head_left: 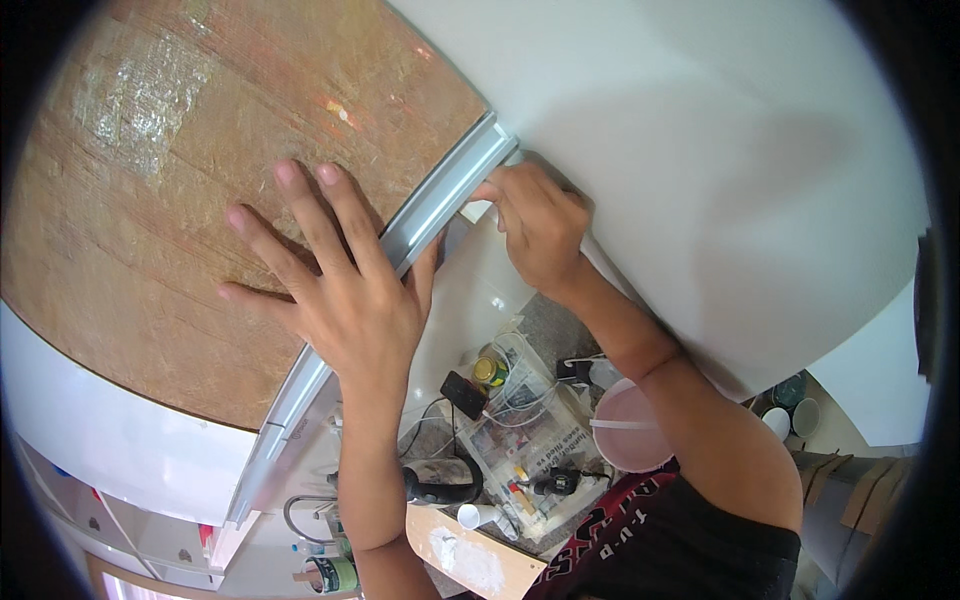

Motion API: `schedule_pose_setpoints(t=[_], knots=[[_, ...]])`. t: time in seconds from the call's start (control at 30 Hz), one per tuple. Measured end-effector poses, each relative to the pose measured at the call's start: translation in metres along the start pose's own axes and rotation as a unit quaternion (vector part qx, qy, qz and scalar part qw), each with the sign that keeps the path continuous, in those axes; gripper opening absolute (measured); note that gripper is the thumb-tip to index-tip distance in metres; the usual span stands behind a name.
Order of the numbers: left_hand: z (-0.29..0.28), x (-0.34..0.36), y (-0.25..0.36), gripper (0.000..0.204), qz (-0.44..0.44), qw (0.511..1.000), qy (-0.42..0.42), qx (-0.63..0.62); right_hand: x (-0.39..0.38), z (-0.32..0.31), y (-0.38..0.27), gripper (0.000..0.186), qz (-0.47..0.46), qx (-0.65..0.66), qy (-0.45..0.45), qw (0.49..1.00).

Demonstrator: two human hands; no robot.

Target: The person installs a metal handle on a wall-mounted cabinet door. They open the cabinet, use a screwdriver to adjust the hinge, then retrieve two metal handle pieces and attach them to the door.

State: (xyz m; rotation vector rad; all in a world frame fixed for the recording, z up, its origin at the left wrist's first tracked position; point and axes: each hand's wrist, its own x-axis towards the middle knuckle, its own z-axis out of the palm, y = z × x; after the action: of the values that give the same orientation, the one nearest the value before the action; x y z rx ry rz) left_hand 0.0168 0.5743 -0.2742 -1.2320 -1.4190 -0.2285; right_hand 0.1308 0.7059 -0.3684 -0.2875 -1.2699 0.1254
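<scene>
My left hand (350, 300) lies with its fingers spread flat on a large brown panel (200, 250) with a streaky, partly glossy surface. Its thumb passes under the silvery metal rail (440, 205) that runs along the panel's edge. At the upper end of this rail, close to the white wall (720, 120), my right hand (540, 222) is closed, knuckles toward the wall. Its fingertips are at the underside of the rail. Something small and pale shows beside them, but what they hold is mostly hidden.
Below lies a cluttered surface with newspaper (525, 445), a black phone (464, 394), a yellow-green can (490, 371) and cables. A pink bucket (630, 440) stands right of it. Nearer are a board with white powder (465, 560) and a white cup (475, 516). Tubs stand at far right.
</scene>
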Motion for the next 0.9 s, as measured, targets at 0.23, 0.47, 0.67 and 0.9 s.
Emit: schedule_pose_setpoints(t=[0.23, 0.47, 0.67, 0.9], knots=[[-0.002, 0.005, 0.014, 0.106, -0.002, 0.999, -0.003, 0.032, 0.007, -0.001, 0.005, 0.023, -0.008, 0.003, 0.051, 0.999], [-0.011, -0.016, -0.014, 0.102, -0.011, 0.999, 0.016, 0.026, -0.005, 0.022, -0.017, 0.020, -0.024, -0.021, 0.043, 0.999], [-0.073, -0.104, -0.110, 0.113, -0.104, 0.993, -0.020, -0.046, -0.018, 0.014, -0.019, 0.006, 0.014, -0.072, -0.011, 0.997], [-0.087, -0.186, -0.182, 0.109, -0.124, 0.992, -0.023, -0.017, -0.040, 0.049, -0.135, 0.051, -0.282, -0.027, -0.127, 0.951]])
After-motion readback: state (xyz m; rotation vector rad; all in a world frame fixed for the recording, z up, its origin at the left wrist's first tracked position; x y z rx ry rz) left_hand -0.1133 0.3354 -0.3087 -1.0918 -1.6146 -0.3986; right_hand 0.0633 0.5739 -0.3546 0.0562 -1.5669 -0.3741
